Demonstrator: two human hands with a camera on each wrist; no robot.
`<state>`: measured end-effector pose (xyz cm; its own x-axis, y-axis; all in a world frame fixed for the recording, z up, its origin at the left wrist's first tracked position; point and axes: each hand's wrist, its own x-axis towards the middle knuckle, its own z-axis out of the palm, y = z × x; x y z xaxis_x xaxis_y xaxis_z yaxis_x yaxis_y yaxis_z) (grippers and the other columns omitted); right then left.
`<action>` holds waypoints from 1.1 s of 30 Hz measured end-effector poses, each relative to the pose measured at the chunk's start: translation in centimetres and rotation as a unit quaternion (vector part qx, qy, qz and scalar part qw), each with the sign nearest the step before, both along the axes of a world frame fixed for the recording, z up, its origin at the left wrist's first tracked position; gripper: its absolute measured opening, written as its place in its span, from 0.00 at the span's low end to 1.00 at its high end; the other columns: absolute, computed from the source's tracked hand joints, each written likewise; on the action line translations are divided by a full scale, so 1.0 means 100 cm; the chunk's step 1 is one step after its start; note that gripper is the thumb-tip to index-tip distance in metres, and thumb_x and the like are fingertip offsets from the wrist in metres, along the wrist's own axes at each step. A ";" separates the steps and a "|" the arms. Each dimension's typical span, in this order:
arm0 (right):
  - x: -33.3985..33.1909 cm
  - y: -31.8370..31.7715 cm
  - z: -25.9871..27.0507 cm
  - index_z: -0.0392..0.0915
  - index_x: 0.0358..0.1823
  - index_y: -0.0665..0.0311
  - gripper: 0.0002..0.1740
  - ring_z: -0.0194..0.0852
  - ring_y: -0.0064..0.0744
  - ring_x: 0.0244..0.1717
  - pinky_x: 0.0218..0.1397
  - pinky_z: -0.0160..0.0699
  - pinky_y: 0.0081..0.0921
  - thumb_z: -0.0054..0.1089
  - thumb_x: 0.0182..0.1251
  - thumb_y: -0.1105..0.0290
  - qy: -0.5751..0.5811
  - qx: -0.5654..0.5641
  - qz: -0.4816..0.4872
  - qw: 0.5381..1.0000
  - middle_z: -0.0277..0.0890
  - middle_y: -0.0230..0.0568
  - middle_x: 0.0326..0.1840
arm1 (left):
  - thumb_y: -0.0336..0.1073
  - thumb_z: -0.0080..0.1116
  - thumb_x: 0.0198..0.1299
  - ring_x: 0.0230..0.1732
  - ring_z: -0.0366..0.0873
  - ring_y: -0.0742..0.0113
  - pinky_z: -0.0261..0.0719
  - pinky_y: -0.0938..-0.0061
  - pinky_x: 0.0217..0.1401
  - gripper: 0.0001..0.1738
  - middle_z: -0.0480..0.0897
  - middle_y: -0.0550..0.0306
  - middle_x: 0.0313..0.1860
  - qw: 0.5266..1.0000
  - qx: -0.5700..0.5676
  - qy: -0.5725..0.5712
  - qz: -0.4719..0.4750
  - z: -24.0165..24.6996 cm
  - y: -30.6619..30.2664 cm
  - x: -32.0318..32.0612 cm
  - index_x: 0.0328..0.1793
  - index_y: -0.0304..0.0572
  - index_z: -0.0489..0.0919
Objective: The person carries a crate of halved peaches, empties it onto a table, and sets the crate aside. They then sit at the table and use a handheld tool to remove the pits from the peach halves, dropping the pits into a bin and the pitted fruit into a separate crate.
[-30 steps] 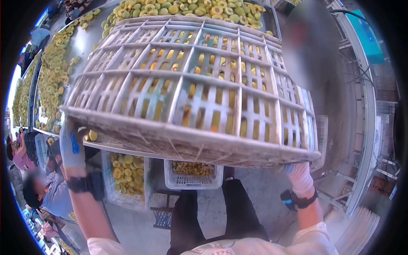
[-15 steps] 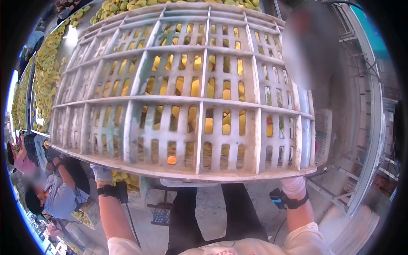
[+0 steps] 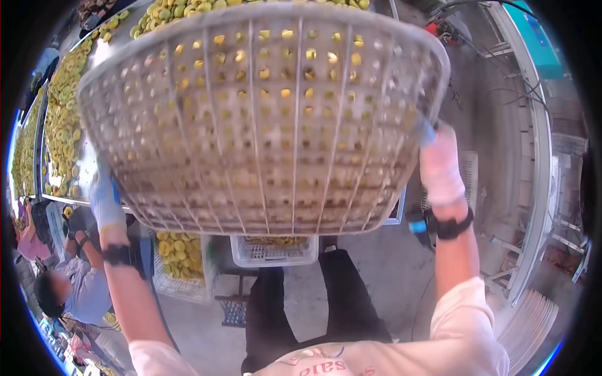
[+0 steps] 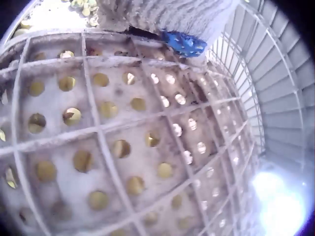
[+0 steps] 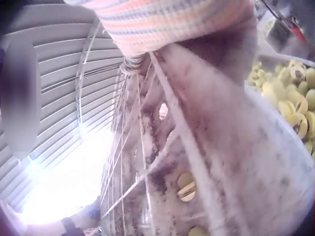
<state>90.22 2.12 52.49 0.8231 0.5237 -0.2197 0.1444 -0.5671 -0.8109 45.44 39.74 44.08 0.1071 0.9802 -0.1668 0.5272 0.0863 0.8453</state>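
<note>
A dirty white plastic crate is held up on its side, its ribbed, holed underside toward me in the head view. Yellow-green fruit shows through the holes. My left hand, in a pale glove with blue patches, grips the crate's lower left edge. In the left wrist view that glove lies over the crate's edge. At the upper right, my right hand, in a striped glove, holds the other end. The right wrist view shows the striped glove against the crate's corner; its fingertips are hidden.
Halved yellow-green fruit is heaped on the metal table beyond the crate. Below stand a crate of fruit halves and a white bin with brown scraps. A seated person is at the left. Metal framework runs along the right.
The crate has tipped, so its holed underside has replaced the slotted side in view. My right hand has risen along the right end; my left hand has shifted left and up since half a second ago.
</note>
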 end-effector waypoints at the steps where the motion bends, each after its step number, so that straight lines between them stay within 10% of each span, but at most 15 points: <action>1: 0.011 0.017 -0.002 0.82 0.46 0.72 0.18 0.76 0.23 0.32 0.37 0.76 0.27 0.58 0.69 0.61 -0.032 -0.035 -0.010 0.999 0.82 0.35 0.32 | 0.34 0.49 0.70 0.56 0.79 0.53 0.76 0.66 0.58 0.24 0.80 0.42 0.57 0.990 0.086 0.058 -0.100 -0.025 0.032 -0.018 0.70 0.33 0.70; 5: 0.098 0.010 -0.066 0.82 0.46 0.71 0.26 0.67 0.27 0.29 0.38 0.74 0.30 0.55 0.73 0.51 -0.171 -0.088 0.112 0.975 0.80 0.42 0.29 | 0.42 0.51 0.72 0.64 0.74 0.58 0.72 0.69 0.65 0.27 0.74 0.49 0.66 0.900 0.235 0.217 -0.295 0.010 0.010 -0.013 0.73 0.36 0.68; 6: 0.099 0.011 -0.064 0.83 0.46 0.71 0.27 0.66 0.28 0.29 0.39 0.73 0.30 0.54 0.73 0.49 -0.176 -0.098 0.127 0.971 0.80 0.43 0.28 | 0.43 0.52 0.72 0.64 0.73 0.61 0.71 0.70 0.65 0.27 0.73 0.52 0.67 0.982 0.086 0.076 -0.152 0.035 -0.025 0.012 0.73 0.37 0.68; 9: 0.051 0.015 -0.013 0.83 0.46 0.71 0.27 0.65 0.29 0.29 0.40 0.74 0.31 0.55 0.73 0.49 -0.121 -0.088 0.117 0.982 0.80 0.42 0.28 | 0.48 0.48 0.73 0.74 0.64 0.64 0.58 0.67 0.74 0.31 0.69 0.58 0.74 0.972 -0.174 -0.136 0.085 0.022 -0.082 -0.004 0.78 0.43 0.64; 12: 0.050 0.008 -0.026 0.81 0.46 0.68 0.22 0.71 0.37 0.31 0.39 0.76 0.34 0.55 0.71 0.53 -0.136 -0.056 0.101 0.984 0.80 0.48 0.29 | 0.54 0.47 0.72 0.73 0.64 0.58 0.58 0.63 0.74 0.35 0.65 0.57 0.77 0.936 -0.260 -0.238 -0.011 -0.036 -0.127 -0.043 0.80 0.47 0.60; 15: 0.033 0.004 -0.027 0.76 0.48 0.64 0.18 0.82 0.52 0.34 0.39 0.80 0.39 0.56 0.67 0.58 -0.165 -0.030 0.099 0.981 0.79 0.57 0.32 | 0.63 0.46 0.70 0.74 0.62 0.55 0.59 0.56 0.76 0.38 0.64 0.61 0.77 0.963 -0.239 -0.122 -0.035 -0.102 -0.138 -0.049 0.79 0.52 0.61; 17: -0.002 -0.015 -0.020 0.73 0.54 0.65 0.24 0.81 0.49 0.37 0.45 0.80 0.39 0.62 0.65 0.55 -0.169 -0.006 0.098 0.981 0.79 0.56 0.37 | 0.63 0.48 0.69 0.73 0.64 0.55 0.61 0.55 0.75 0.38 0.66 0.61 0.76 0.887 -0.167 -0.389 0.185 -0.060 -0.149 0.010 0.78 0.53 0.63; 20: -0.051 -0.021 -0.048 0.64 0.67 0.67 0.38 0.79 0.51 0.43 0.51 0.77 0.37 0.67 0.63 0.53 -0.191 0.084 0.031 0.978 0.77 0.61 0.49 | 0.61 0.48 0.69 0.72 0.66 0.55 0.64 0.55 0.74 0.36 0.67 0.60 0.75 0.845 -0.165 -0.430 0.272 -0.049 -0.141 0.033 0.77 0.53 0.64; 28: -0.020 0.033 -0.061 0.64 0.66 0.70 0.31 0.75 0.48 0.52 0.59 0.72 0.40 0.61 0.67 0.60 -0.300 0.007 0.029 0.954 0.75 0.55 0.54 | 0.58 0.48 0.70 0.69 0.69 0.56 0.66 0.59 0.72 0.35 0.69 0.58 0.73 0.877 -0.160 -0.374 0.254 -0.014 -0.077 0.081 0.76 0.49 0.66; 33: 0.003 0.065 -0.054 0.67 0.60 0.75 0.39 0.75 0.66 0.50 0.54 0.74 0.46 0.66 0.62 0.48 -0.294 -0.059 -0.003 0.954 0.77 0.66 0.49 | 0.56 0.49 0.71 0.66 0.70 0.59 0.67 0.60 0.69 0.32 0.71 0.58 0.71 0.925 -0.108 -0.312 0.190 -0.017 -0.063 0.081 0.74 0.46 0.69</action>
<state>90.48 8.66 47.05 0.8250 0.5187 0.2241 0.5512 -0.6516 -0.5211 53.50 33.45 42.35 -0.0963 0.9183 -0.3840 -0.1605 0.3664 0.9165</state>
